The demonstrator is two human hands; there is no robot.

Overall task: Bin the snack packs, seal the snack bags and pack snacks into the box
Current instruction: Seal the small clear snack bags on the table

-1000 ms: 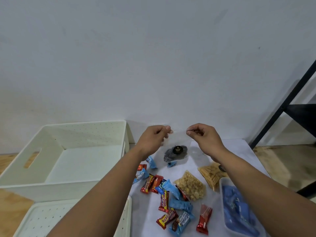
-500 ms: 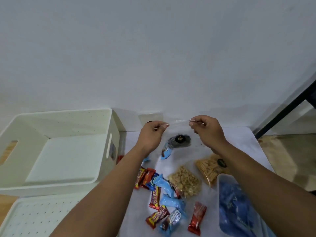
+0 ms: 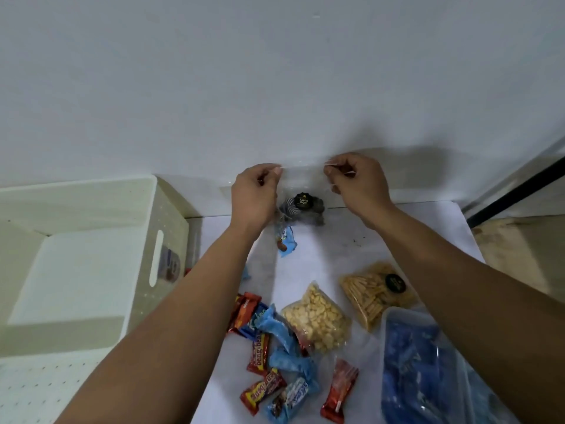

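A clear snack bag with dark striped snacks and a round black label hangs above the white table. My left hand pinches its top left corner and my right hand pinches its top right corner, stretching the top edge between them. Two other clear snack bags lie on the table: one of pale round crackers and one of yellow sticks. Several red and blue snack packs lie scattered in front. A cream box stands at the left.
A clear tub with blue packs sits at the front right. A lone blue pack lies under the held bag. A perforated cream lid lies at the front left. A white wall rises behind; a black frame stands at the right.
Both hands have lifted the bag a little and drawn its top edge wider apart. The view has shifted right, so the cream box sits further left.
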